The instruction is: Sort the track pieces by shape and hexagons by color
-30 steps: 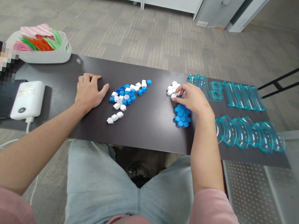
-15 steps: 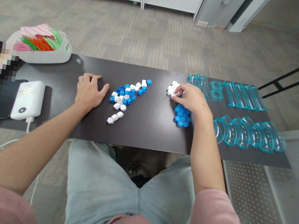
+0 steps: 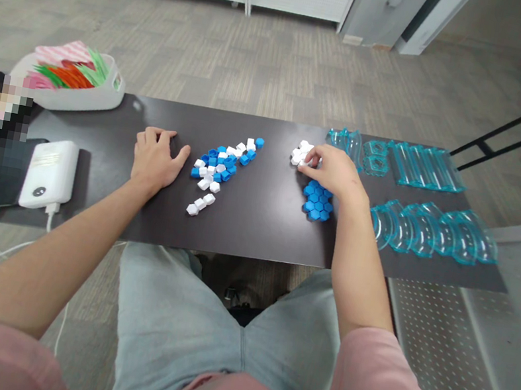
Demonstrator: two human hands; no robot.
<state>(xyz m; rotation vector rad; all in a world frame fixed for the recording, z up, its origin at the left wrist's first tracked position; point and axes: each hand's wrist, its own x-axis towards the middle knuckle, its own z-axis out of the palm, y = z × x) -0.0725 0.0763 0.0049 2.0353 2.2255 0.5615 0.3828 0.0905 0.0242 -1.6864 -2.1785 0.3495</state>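
The right hand (image 3: 338, 170) is right of centre in the frame, thumb and fingers bent down at the white cluster (image 3: 297, 154) of small hexagonal pieces; whether a piece is pinched between the fingertips I cannot tell, as the hand covers part of that cluster. The blue cluster (image 3: 318, 201) lies just below it in the frame, close under the wrist; a dropped wrist or a sideways drag could knock its packed pieces out of line — the likeliest slip, I judge. Pressing unevenly on the white pieces could tip one or spread the group, since nothing visible fences them in.

Left of centre, the mixed pile (image 3: 215, 167) of blue and white pieces lies loose on the dark table (image 3: 255, 227); the left hand (image 3: 156, 160) rests just beside it, fingers apart and gripping nothing — a careless sweep of its thumb could scatter the nearest pieces.
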